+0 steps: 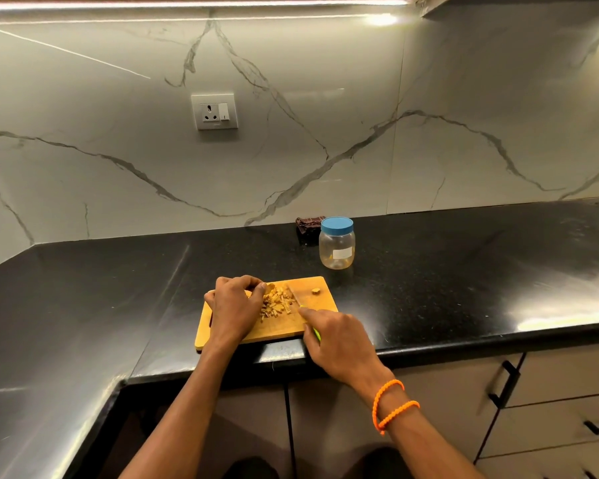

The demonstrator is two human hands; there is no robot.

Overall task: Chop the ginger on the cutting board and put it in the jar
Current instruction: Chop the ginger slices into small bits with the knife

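A wooden cutting board [320, 304] lies at the front edge of the black counter. On its middle is a heap of chopped ginger strips [278, 303]; one small ginger piece [315, 291] lies apart at the back right. My left hand [234, 307] rests on the board with curled fingers touching the left side of the heap. My right hand [339, 340] grips a knife [295, 297] with a green handle, forefinger along its back, blade against the right side of the heap. A clear plastic jar [337, 246] with its blue lid on stands behind the board.
A dark folded cloth [307, 224] lies behind the jar by the marble wall. A wall socket [214, 111] sits above the counter [464, 271]. Drawers with black handles [505, 383] are below on the right.
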